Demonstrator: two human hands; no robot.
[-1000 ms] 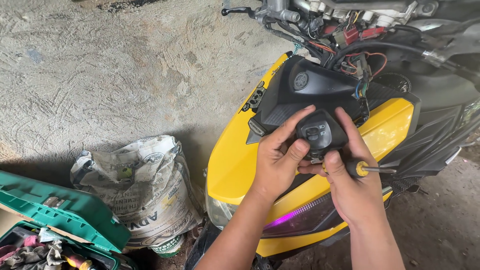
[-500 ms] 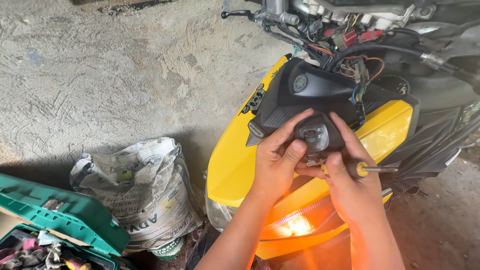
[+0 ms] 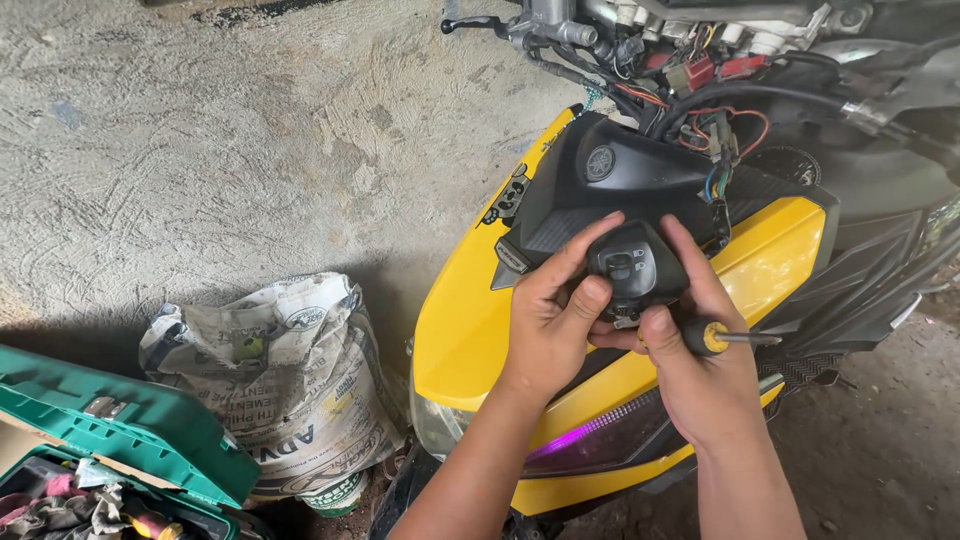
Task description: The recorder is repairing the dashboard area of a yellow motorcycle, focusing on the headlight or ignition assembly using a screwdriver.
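Both my hands hold a small black switch housing (image 3: 633, 268) with buttons on its face, in front of a yellow and black scooter front (image 3: 470, 330). My left hand (image 3: 550, 320) grips the housing from the left, thumb pressed on its lower edge. My right hand (image 3: 700, 350) cups it from the right and also pinches a screwdriver (image 3: 722, 338) with a black and yellow handle, its shaft pointing right. A wire bundle (image 3: 715, 175) runs from the housing up to the exposed handlebar wiring (image 3: 690, 70).
A crumpled printed sack (image 3: 280, 380) lies on the concrete floor at the left of the scooter. A green toolbox (image 3: 110, 430) with rags and tools stands open at bottom left. The brake lever (image 3: 475, 24) sticks out at top centre. A purple strip (image 3: 590, 440) glows in the headlight.
The headlight area glowed orange half a second ago and now shows only a purple strip. My hands and the switch housing stay almost in the same place.
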